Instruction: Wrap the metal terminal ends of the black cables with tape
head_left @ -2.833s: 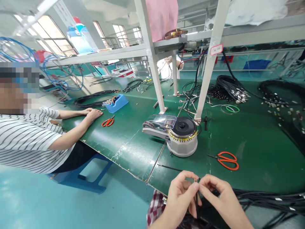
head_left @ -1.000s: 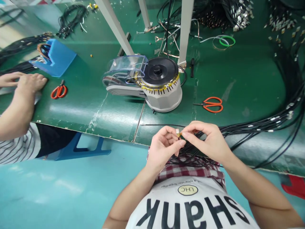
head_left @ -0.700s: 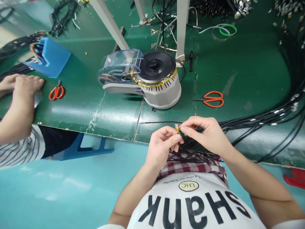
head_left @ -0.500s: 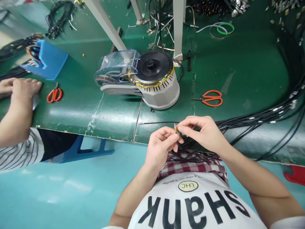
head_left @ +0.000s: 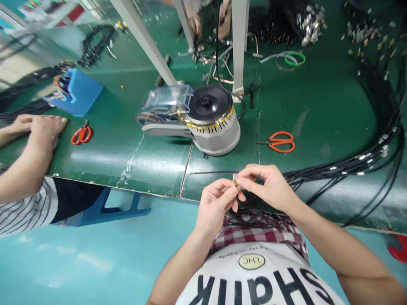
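Your left hand (head_left: pixel 213 205) pinches a small plug (head_left: pixel 234 176) — your right hand (head_left: pixel 269 186) pinches its side, fingertips narrow, beside black cables (head_left: pixel 318 173).

Tape disp. (head_left: pixel 214 137) on bench (head_left: pixel 330 101), btwn 2 prs scissors (head_left: pixel 271 144); cable bundle (head_left: pixel 346 166) to its R.

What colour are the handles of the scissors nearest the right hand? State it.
The handles are orange, seen best in the head view.
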### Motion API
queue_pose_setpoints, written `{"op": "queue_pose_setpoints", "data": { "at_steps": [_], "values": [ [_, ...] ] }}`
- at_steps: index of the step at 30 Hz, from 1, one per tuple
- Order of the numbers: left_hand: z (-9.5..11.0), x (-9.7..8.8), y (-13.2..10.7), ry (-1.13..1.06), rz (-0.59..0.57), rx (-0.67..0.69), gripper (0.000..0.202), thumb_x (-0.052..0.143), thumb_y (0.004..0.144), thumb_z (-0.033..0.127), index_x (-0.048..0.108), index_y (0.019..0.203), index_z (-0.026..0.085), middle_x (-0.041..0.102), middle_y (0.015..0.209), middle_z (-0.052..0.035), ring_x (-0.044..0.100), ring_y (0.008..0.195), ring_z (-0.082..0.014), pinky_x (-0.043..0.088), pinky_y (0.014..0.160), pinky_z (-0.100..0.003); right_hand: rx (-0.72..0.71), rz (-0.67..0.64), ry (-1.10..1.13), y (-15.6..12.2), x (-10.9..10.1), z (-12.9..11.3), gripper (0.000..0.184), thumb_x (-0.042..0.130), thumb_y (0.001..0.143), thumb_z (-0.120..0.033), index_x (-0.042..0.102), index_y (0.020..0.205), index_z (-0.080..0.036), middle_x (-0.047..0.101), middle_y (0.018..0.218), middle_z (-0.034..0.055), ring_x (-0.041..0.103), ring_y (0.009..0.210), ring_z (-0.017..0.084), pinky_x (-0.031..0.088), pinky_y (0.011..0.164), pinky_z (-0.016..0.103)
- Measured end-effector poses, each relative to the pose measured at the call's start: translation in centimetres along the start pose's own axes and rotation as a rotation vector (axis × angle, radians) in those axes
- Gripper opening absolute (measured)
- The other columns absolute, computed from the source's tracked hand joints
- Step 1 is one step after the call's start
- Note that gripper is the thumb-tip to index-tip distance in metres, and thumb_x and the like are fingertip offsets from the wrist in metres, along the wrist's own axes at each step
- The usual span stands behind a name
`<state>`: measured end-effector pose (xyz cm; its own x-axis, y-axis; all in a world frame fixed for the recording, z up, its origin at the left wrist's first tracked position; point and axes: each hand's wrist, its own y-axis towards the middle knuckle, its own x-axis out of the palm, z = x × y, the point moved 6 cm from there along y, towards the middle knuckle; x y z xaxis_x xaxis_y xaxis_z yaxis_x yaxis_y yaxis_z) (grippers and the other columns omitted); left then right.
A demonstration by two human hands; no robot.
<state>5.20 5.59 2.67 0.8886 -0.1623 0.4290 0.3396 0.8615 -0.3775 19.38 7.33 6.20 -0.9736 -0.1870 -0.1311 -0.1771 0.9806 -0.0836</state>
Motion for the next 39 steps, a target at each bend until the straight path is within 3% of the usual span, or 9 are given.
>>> {"op": "queue_pose_setpoints", "data": {
  "at_steps": [4, 9, 13, 15, 24, 28, 31, 35, 39],
  "values": [
    [0.6, 0.3, -0.4, 0.003, 0.008, -0.006, 0.027, 0.078, 0.082, 0.034, 0.062, 0.082, 0.013, 0.067, 0.065, -0.0026, 0.049, 0.046, -0.0058, 0.038, 0.045, -0.017, -0.035, -0.001, -0.023, -0.1, 0.3, -0.6, 0.018, 0.064, 0.093, -0.031, 0.071, 0.083, -0.018, 0.067, 0.078, 0.0011, 0.061, 0.075, 0.014, 0.048, 0.074, 0.028],
    [1.9, 0.4, -1.1, 0.054, 0.086, 0.084, 0.029, 0.085, 0.072, 0.028, 0.061, 0.082, 0.014, 0.065, 0.066, -0.0008, 0.055, 0.055, -0.009, 0.041, 0.045, -0.016, -0.094, 0.04, -0.097, -1.0, 0.7, -1.2, 0.016, 0.064, 0.094, -0.031, 0.071, 0.084, -0.02, 0.067, 0.079, 0.0016, 0.061, 0.076, 0.014, 0.047, 0.074, 0.028],
    [2.4, 0.2, -1.6, 0.096, 0.106, 0.109, 0.023, 0.082, 0.076, 0.026, 0.063, 0.074, 0.012, 0.07, 0.066, -0.0043, 0.051, 0.047, -0.0059, 0.04, 0.045, -0.016, -0.219, 0.097, -0.15, -1.7, 0.7, -1.9, 0.011, 0.066, 0.093, -0.029, 0.072, 0.087, -0.022, 0.069, 0.081, 0.0011, 0.062, 0.076, 0.013, 0.047, 0.074, 0.028],
    [2.4, 0.3, -1.7, 0.061, 0.069, 0.105, 0.023, 0.081, 0.076, 0.027, 0.063, 0.074, 0.012, 0.07, 0.065, -0.0047, 0.05, 0.044, -0.0059, 0.04, 0.044, -0.017, -0.24, 0.055, -0.134, -1.5, 0.8, -2.1, 0.01, 0.067, 0.093, -0.028, 0.074, 0.088, -0.022, 0.069, 0.081, 0.001, 0.062, 0.075, 0.013, 0.046, 0.073, 0.027],
    [1.8, 0.1, -1.2, -0.029, -0.067, 0.09, 0.024, 0.074, 0.085, 0.029, 0.06, 0.077, 0.011, 0.076, 0.074, -0.0113, 0.052, 0.037, -0.0061, 0.023, 0.038, -0.016, -0.045, -0.225, 0.056, 1.8, 1.1, -1.2, 0.018, 0.079, 0.082, -0.035, 0.077, 0.084, -0.018, 0.065, 0.078, 0.0016, 0.056, 0.069, 0.012, 0.043, 0.069, 0.027],
    [1.3, -0.3, -0.7, -0.077, -0.093, 0.061, 0.024, 0.073, 0.086, 0.03, 0.059, 0.079, 0.012, 0.076, 0.074, -0.0107, 0.053, 0.036, -0.0068, 0.022, 0.038, -0.016, -0.066, -0.31, 0.088, 2.8, 1.5, -1.2, 0.017, 0.075, 0.086, -0.034, 0.076, 0.086, -0.018, 0.062, 0.085, 0.0013, 0.056, 0.072, 0.01, 0.043, 0.068, 0.024],
    [1.0, -0.7, -0.3, -0.123, -0.096, 0.056, 0.024, 0.073, 0.086, 0.031, 0.058, 0.08, 0.013, 0.074, 0.073, -0.0083, 0.056, 0.037, -0.0081, 0.029, 0.04, -0.017, -0.098, -0.315, 0.043, 3.0, 1.7, -1.0, 0.017, 0.067, 0.093, -0.033, 0.075, 0.09, -0.018, 0.061, 0.09, 0.0019, 0.057, 0.075, 0.01, 0.044, 0.067, 0.023],
    [0.8, -0.9, 0.0, -0.156, -0.096, 0.048, 0.023, 0.072, 0.088, 0.03, 0.057, 0.083, 0.013, 0.073, 0.072, -0.0059, 0.059, 0.04, -0.0089, 0.033, 0.042, -0.017, -0.048, -0.235, 0.036, 3.0, 1.6, 0.1, 0.022, 0.06, 0.097, -0.036, 0.072, 0.095, -0.018, 0.061, 0.096, 0.002, 0.053, 0.063, 0.007, 0.045, 0.061, 0.023],
    [0.9, -0.7, -0.1, -0.131, -0.089, 0.046, 0.024, 0.071, 0.088, 0.03, 0.055, 0.084, 0.013, 0.072, 0.071, -0.0055, 0.059, 0.04, -0.0092, 0.033, 0.042, -0.017, -0.069, -0.263, 0.063, 2.9, 1.9, -0.1, 0.02, 0.067, 0.093, -0.037, 0.072, 0.094, -0.018, 0.061, 0.091, 0.0011, 0.054, 0.068, 0.008, 0.045, 0.066, 0.023]
  ]
}}
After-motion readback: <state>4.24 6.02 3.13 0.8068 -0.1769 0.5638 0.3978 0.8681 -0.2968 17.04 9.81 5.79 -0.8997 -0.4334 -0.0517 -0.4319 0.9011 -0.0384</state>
